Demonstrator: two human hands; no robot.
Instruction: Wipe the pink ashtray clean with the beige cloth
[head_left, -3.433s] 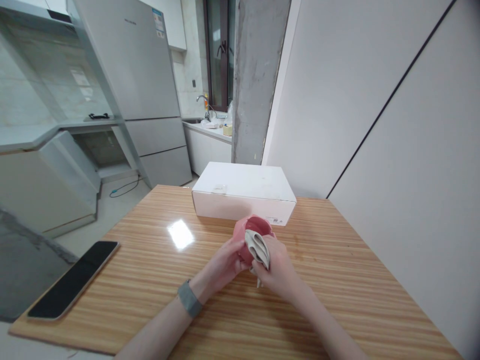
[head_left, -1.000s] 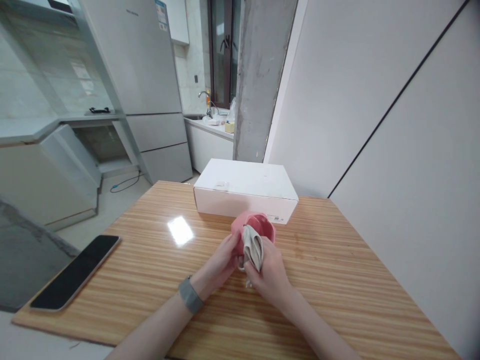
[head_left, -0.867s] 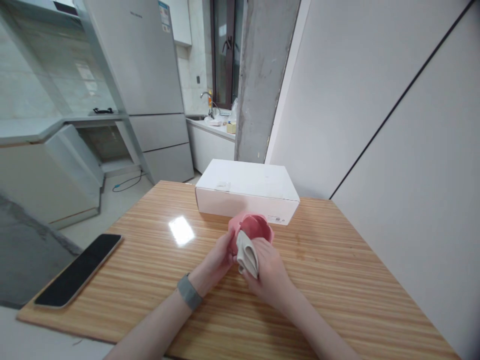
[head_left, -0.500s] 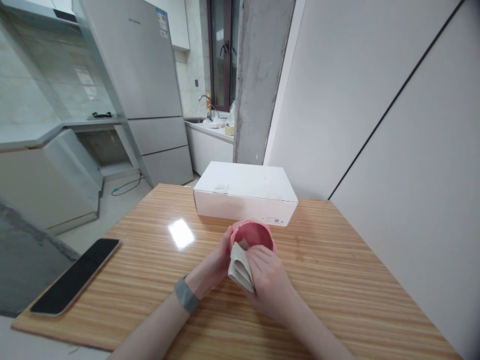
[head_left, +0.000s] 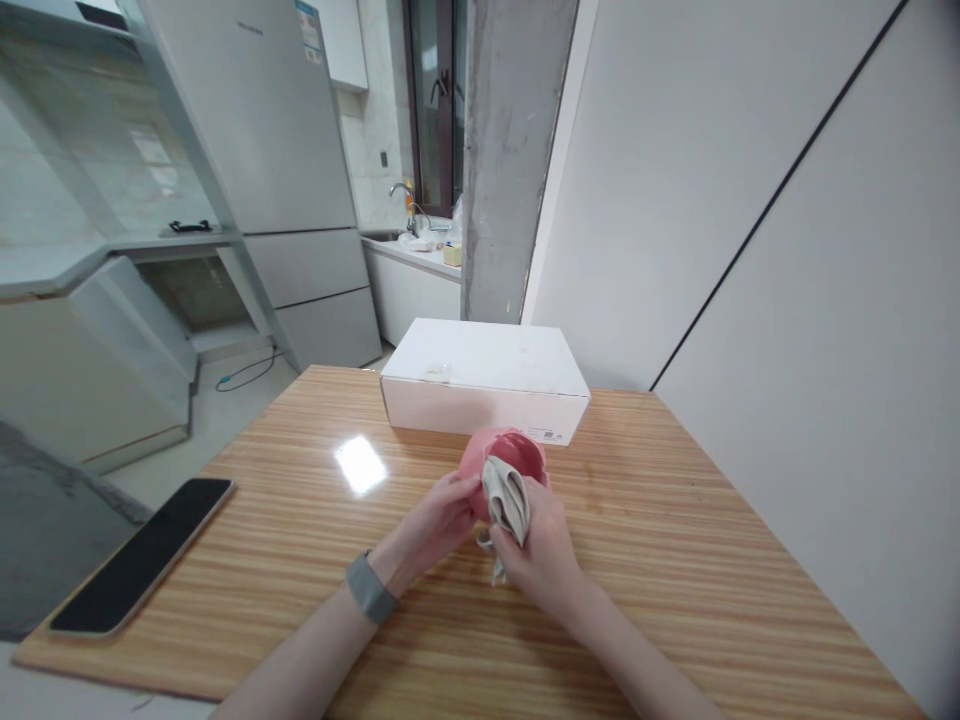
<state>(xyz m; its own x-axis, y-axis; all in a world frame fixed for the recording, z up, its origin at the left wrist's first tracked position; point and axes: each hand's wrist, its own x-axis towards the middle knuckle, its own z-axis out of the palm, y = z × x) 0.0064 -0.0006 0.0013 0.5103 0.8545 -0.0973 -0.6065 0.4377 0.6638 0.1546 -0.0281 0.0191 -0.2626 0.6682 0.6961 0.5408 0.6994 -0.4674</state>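
Note:
A pink bowl is tilted in front of the white box, its opening turned to the right. My left hand grips the bowl at its left side and wears a grey band on the wrist. A folded light grey cloth is bunched in my right hand, pressed against the near rim of the bowl. Part of the cloth hangs down below the fingers. My right fingertips are partly hidden behind the cloth and the bowl's rim.
The white box lies at the back of the wooden table. A black flat device rests near the left edge. Behind stand a fridge and a sink counter. A white wall borders the right side.
The bowl has turned, showing more of its outer left side. My right hand and the cloth have moved from inside the bowl to its near rim. More cloth hangs down now.

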